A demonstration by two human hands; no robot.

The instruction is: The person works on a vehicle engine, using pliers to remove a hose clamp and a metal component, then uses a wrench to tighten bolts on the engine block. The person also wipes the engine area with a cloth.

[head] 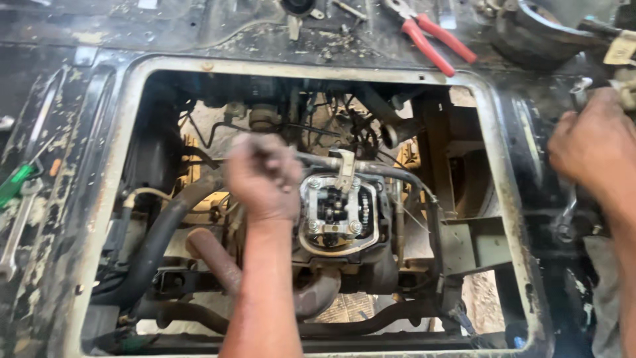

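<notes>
My left hand (262,178) reaches down through the rectangular floor opening (126,119) into the engine bay. Its fingers are closed around a grey metal bar (318,160) that runs right to a bracket just above the open cylinder head (338,212). The head shows its valve gear and corner bolts. My right hand (593,149) rests on the black panel at the right edge, closed around a silver spanner (565,215) whose ends stick out above and below the fist.
Red-handled pliers (434,40) lie on the panel beyond the opening, near a round metal part (530,36). A green-handled screwdriver (13,184) and a second spanner (16,235) lie at left. A black hose (159,242) and a rusty exhaust pipe (215,258) cross below the engine.
</notes>
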